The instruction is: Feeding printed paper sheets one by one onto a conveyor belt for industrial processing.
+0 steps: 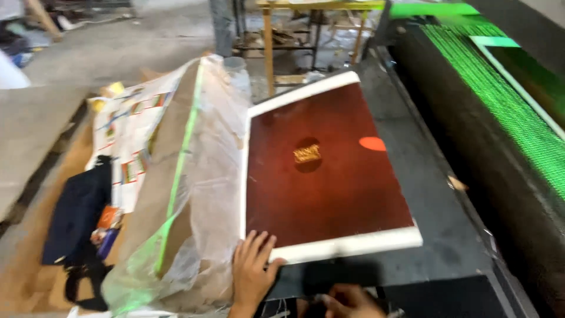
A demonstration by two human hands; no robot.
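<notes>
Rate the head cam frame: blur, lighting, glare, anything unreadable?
Head view: motion blur softens everything, worst on the green mesh belt at right and the clutter at top left; the white-framed red screen carries a bright orange light spot, and its central gold mark is too smeared to read; left hand on the frame corner is fairly clear, right hand is dark and cropped at the bottom edge.

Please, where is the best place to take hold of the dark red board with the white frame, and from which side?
Probably the near white edge of the board, approached from the person's side. That edge overhangs the grey table, so fingers can wrap under it. The left hand already rests at its near left corner; a second grip further right along that edge would balance it.
</notes>
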